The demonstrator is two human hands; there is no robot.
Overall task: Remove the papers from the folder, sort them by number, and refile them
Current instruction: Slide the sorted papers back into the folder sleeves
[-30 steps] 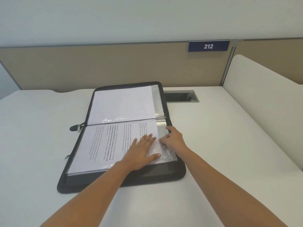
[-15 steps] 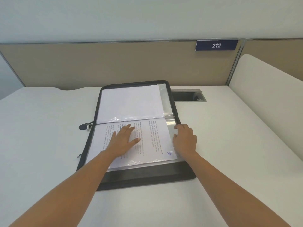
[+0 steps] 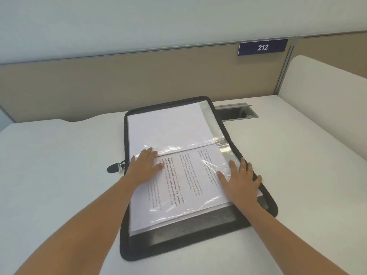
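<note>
Currently the folder point(image 3: 198, 243) lies open mid-frame on the worktop point(image 3: 59, 165). Both hands are flat and released, gripping nothing: left hand point(image 3: 145, 169) at upper left of the printed page point(image 3: 184, 187), right hand point(image 3: 241, 183) at its right edge. Risk: the slick plastic sleeve point(image 3: 224, 153) may snag, creasing the page on withdrawal.

White desk point(image 3: 59, 159), tan partition point(image 3: 119, 84) behind — blue "212" plate point(image 3: 262, 47), white side divider point(image 3: 327, 96), cable port point(image 3: 236, 113), pale wall point(image 3: 158, 22)
</note>
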